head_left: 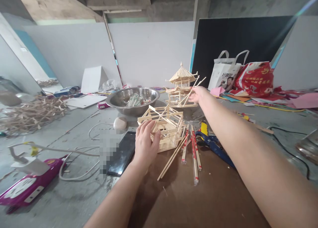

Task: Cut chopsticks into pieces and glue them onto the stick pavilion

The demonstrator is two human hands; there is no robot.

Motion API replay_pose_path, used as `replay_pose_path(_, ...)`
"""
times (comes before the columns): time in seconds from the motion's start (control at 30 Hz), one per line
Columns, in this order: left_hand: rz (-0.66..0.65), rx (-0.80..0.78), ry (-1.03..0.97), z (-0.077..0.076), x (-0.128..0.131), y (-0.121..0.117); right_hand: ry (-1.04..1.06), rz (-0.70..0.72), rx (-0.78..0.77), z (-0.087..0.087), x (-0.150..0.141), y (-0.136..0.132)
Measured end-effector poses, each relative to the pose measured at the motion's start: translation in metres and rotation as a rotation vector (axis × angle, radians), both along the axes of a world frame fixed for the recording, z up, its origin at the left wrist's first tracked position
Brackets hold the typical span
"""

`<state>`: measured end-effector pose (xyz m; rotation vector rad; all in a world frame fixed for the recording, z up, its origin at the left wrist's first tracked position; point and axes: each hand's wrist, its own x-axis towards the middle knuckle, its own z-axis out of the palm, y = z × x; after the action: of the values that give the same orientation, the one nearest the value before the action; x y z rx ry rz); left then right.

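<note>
My left hand [147, 140] grips the near left side of a stick frame [171, 127], an open model structure built of thin wooden sticks on a brown board. My right hand [197, 95] is stretched forward, its fingers closed around a few loose wooden sticks [198, 83] that slant upward. Just behind those sticks stands a model pavilion [182, 75] with a pointed roof, also made of sticks; whether my fingers touch it I cannot tell. Paired chopsticks in red-and-clear wrappers [194, 155] and two bare chopsticks [172, 158] lie in front of the frame.
Blue-handled pliers [215, 145] rest under my right forearm. A dark phone [121, 155] lies left of my left hand. Farther out are a metal basin [114, 98], a purple power strip [37, 185] with white cables, a stick heap [32, 113] and a red bag [255, 79].
</note>
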<state>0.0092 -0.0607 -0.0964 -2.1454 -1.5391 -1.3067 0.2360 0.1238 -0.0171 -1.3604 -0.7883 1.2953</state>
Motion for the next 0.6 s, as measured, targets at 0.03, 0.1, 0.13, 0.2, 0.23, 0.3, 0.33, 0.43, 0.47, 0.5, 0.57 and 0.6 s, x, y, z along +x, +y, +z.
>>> replay_pose_path(0.03, 0.005, -0.003, 0.002, 0.0, 0.0, 0.0, -0.007, 0.003, 0.002, 0.0, 0.0, -0.001)
replay_pose_path(0.1, 0.009, -0.006, 0.006, -0.001, -0.001, 0.0, -0.019, 0.012, 0.006, 0.0, 0.001, -0.001)
replay_pose_path(0.13, 0.009, -0.006, 0.007, -0.001, -0.001, 0.0, -0.024, 0.016, 0.009, 0.0, 0.002, -0.001)
replay_pose_path(0.2, 0.009, -0.01, 0.008, -0.001, -0.001, 0.0, -0.031, 0.026, 0.013, -0.001, 0.002, -0.001)
replay_pose_path(0.23, 0.011, -0.013, 0.008, -0.001, -0.001, 0.0, -0.034, 0.03, 0.016, -0.001, 0.002, -0.001)
replay_pose_path(0.3, 0.016, -0.019, 0.007, -0.001, -0.001, 0.0, -0.04, 0.04, 0.023, -0.001, 0.003, -0.001)
replay_pose_path(0.33, 0.018, -0.021, 0.007, 0.0, 0.0, 0.0, -0.044, 0.046, 0.028, -0.001, 0.003, -0.002)
replay_pose_path(0.43, 0.016, -0.02, 0.002, 0.001, 0.0, 0.0, -0.06, 0.071, 0.047, -0.002, 0.006, -0.004)
replay_pose_path(0.47, 0.014, -0.019, -0.002, 0.001, 0.0, 0.0, -0.067, 0.081, 0.053, -0.003, 0.008, -0.005)
replay_pose_path(0.5, 0.012, -0.018, -0.005, 0.002, 0.0, -0.001, -0.074, 0.09, 0.059, -0.004, 0.009, -0.006)
replay_pose_path(0.57, 0.006, -0.018, -0.013, 0.003, 0.0, -0.001, -0.088, 0.108, 0.063, -0.006, 0.013, -0.007)
replay_pose_path(0.6, 0.003, -0.018, -0.015, 0.003, 0.0, -0.001, -0.096, 0.115, 0.063, -0.007, 0.015, -0.008)
